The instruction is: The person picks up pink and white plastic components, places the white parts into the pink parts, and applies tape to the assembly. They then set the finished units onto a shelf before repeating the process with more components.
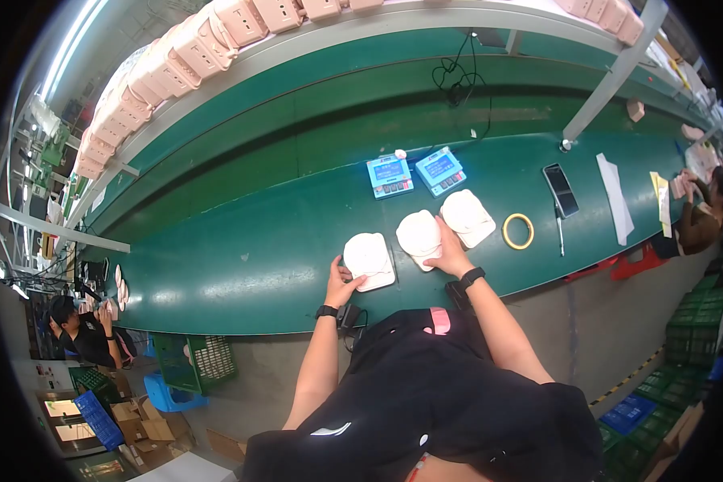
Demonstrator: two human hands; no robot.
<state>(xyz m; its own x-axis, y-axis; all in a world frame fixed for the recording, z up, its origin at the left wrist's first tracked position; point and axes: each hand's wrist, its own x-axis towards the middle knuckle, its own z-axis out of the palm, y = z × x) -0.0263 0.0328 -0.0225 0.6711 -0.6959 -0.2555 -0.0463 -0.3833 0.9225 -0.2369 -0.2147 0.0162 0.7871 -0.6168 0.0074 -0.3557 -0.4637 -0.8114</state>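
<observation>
Three white devices, each a round puck-like part over a squarish base, sit in a slanting row on the green workbench (217, 265). My left hand (342, 283) grips the near left side of the left device (367, 254), thumb along its front edge. Around the right side of the middle device (418, 233) my right hand (451, 255) is closed, its thumb at the base. The right device (467, 213) lies just beyond my right fingers; whether they touch it I cannot tell. Both palms are partly hidden.
Two blue box-shaped meters with lit screens (390, 178) stand behind the devices. Rightward lie a yellow tape ring (507, 233), a phone (561, 191) and white paper strips (613, 197). Pink boxes (205, 50) line the shelf above. Other people work at both ends.
</observation>
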